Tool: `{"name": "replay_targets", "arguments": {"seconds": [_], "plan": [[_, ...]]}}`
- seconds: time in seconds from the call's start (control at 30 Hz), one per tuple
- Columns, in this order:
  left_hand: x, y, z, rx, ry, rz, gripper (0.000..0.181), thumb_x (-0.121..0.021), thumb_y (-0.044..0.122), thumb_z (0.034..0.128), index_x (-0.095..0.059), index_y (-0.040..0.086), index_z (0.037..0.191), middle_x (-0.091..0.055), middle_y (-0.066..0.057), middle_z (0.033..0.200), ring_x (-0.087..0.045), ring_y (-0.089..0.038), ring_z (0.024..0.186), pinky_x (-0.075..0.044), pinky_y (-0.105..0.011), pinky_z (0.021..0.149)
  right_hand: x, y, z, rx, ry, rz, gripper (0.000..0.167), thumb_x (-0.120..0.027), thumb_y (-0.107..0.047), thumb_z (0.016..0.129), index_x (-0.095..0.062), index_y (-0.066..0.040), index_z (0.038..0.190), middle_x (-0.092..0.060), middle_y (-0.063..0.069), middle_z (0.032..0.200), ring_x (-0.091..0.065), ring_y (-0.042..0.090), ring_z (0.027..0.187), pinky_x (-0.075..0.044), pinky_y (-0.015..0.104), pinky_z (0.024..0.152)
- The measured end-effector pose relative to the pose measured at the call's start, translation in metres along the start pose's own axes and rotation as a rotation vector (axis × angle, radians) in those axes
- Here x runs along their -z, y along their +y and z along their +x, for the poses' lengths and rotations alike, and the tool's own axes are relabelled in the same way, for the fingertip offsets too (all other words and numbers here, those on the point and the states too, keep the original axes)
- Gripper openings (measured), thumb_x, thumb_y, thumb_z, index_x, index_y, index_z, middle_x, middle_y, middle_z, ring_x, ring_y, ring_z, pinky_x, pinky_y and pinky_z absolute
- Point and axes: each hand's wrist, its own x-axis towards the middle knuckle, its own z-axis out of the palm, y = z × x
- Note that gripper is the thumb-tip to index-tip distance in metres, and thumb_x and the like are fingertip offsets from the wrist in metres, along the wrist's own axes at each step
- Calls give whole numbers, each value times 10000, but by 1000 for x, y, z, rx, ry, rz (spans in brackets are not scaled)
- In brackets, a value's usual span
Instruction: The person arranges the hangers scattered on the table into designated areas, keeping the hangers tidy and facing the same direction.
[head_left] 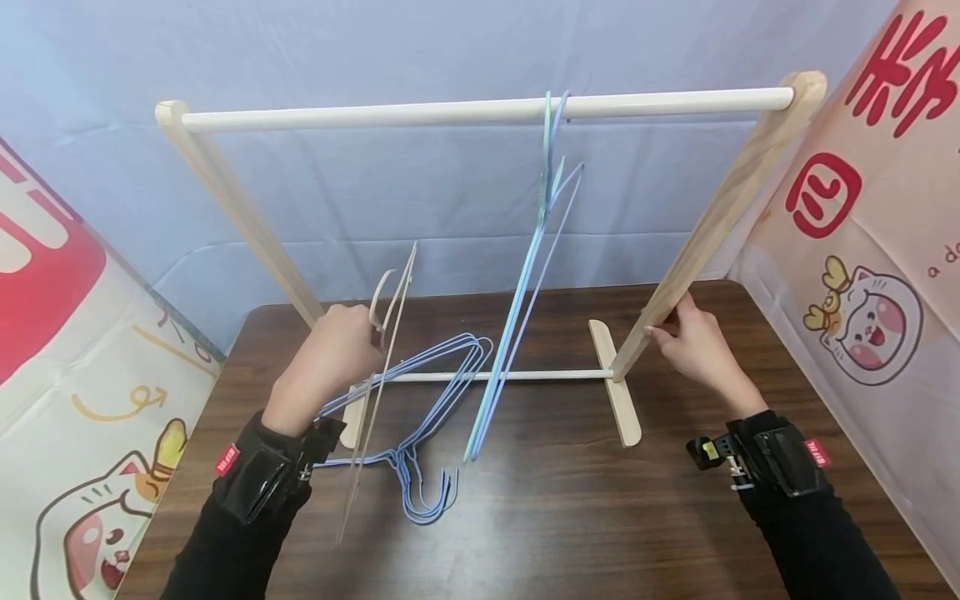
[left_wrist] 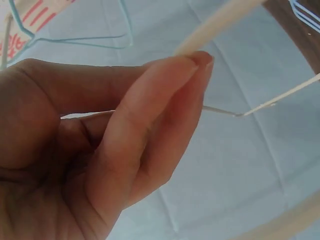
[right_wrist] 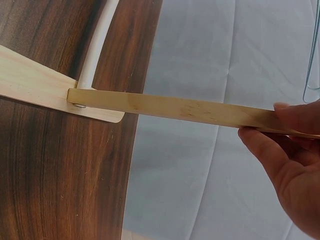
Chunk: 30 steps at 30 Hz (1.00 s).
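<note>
Head: hanger (head_left: 386, 367) (beige, slender)

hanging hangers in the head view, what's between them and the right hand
In the head view, between the hanging hangers and the right hand come the rack's right foot and its right post, which that hand grips.
</note>
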Motion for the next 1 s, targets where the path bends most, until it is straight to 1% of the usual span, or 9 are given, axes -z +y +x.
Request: {"name": "replay_targets", "arguments": {"seconds": [0.17,0.37,0.53,0.8,0.9,1.0], "plan": [[12,13,4,-17,-11,12,287,-433,-55,653,-302,154,508,-235,42,511,-310,-142,494,-280,-267,457,0,1,0,-2,0,0,380,-570,31,846,-356,106,1152,-537,330,963,-557,485,927,-474,518,700],[32,32,10,-36,-12,13,280,-452,-29,682,-325,142,501,-260,37,492,-328,-151,498,-288,-267,459,0,1,0,-3,0,-4,402,-574,29,847,-351,101,1174,-538,323,967,-552,485,932,-471,519,700],[44,46,14,-77,-1,12,266,-462,-35,699,-371,125,507,-266,34,498,-299,-145,503,-274,-269,465,0,1,0,-3,-3,-6,432,-578,19,852,-339,95,1204,-535,322,978,-541,491,937,-467,519,693],[55,61,17,-138,8,17,238,-508,-7,719,-462,110,517,-339,35,487,-327,-144,517,-303,-270,486,-1,2,1,5,-9,4,444,-581,3,856,-334,92,1215,-530,324,992,-537,492,940,-464,520,694],[58,66,20,-149,12,24,234,-482,-20,709,-454,111,517,-321,37,483,-315,-142,518,-296,-265,484,-1,2,0,0,-7,2,433,-582,5,854,-340,96,1201,-532,325,988,-539,492,942,-465,520,699],[62,73,22,-159,29,33,218,-453,-23,691,-452,110,518,-314,39,483,-314,-143,526,-291,-261,480,-1,2,0,-3,-5,1,430,-583,3,854,-341,98,1196,-532,327,985,-537,495,946,-464,523,706]]}}
